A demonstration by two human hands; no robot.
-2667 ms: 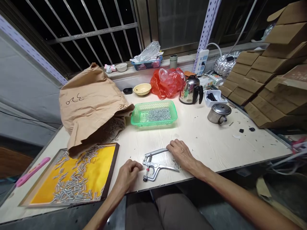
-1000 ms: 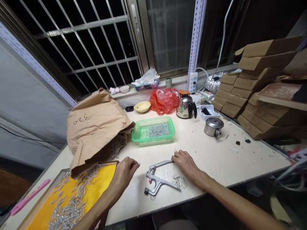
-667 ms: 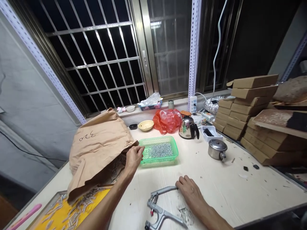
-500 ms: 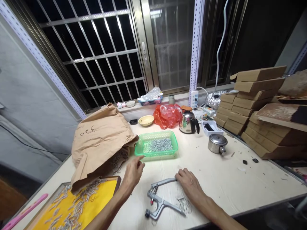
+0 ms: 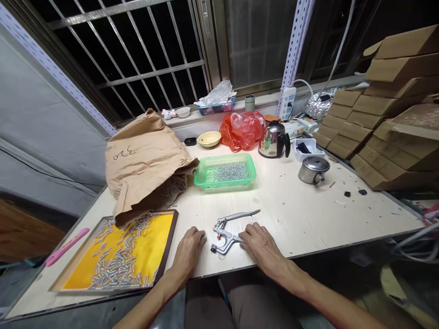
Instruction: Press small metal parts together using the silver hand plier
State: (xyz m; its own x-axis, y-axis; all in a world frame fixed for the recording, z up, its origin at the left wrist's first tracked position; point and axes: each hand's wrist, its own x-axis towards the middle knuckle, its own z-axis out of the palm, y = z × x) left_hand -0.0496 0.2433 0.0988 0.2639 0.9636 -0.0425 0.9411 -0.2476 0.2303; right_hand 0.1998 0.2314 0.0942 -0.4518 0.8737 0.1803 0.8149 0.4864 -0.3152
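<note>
Grey hand pliers (image 5: pixel 224 236) with a spring and a C-shaped jaw lie on the table, handles spread apart. My right hand (image 5: pixel 262 246) has its fingers curled over the end of the lower handle. To the left of the pliers, my left hand (image 5: pixel 188 251) rests near the table's front edge with its fingers bent in; whatever may be under them is hidden. Beyond the pliers stands a green plastic basket (image 5: pixel 224 183) holding many small silvery metal pieces. Similar pieces lie strewn over a yellow-bottomed tray (image 5: pixel 175 221) left of my left hand.
A brown paper sack (image 5: pixel 144 160) marked 320 leans open over the tray, beside a pink stick (image 5: pixel 66 247). Toward the back are a yellow bowl (image 5: pixel 209 139), red plastic bag (image 5: pixel 242 130), kettle (image 5: pixel 272 140) and lidded metal pot (image 5: pixel 313 171). Cardboard boxes (image 5: pixel 384 109) are stacked at right.
My view has tipped downward. My left hand has drawn back from near the basket to the table's front edge. My right hand has gone from the upper handle's end to the lower handle.
</note>
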